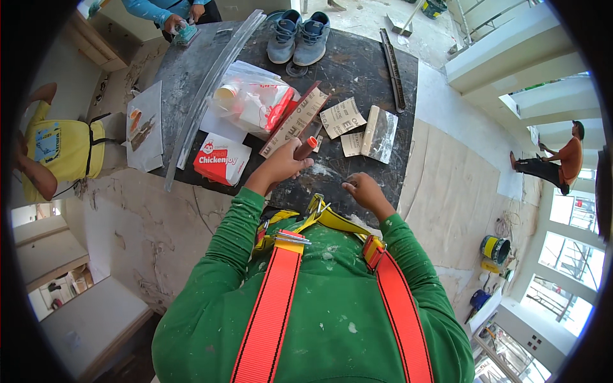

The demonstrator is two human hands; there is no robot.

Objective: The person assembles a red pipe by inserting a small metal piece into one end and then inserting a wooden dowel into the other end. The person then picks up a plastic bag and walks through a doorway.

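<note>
My left hand point(284, 167) is closed round a brown cylinder with an orange end point(307, 148), which looks like a handle or a tube. Most of it is hidden in my fist. To its right, my right hand point(365, 191) is curled near the table's front edge, thumb and forefinger together. Anything between those fingers is too small to make out. Beyond my hands lie a long sandpaper strip point(297, 121), sandpaper pieces point(343, 118) and a sanding block or flat board point(380, 134) smeared with white dust.
On the dark table point(348, 64) are blue-grey shoes point(297, 38), a plastic bag with food boxes point(255, 102), a red-and-white box point(220, 158), a long metal strip point(217, 83) and a dark bar point(393, 70). A co-worker's hands point(182, 24) hold a sander at the far left.
</note>
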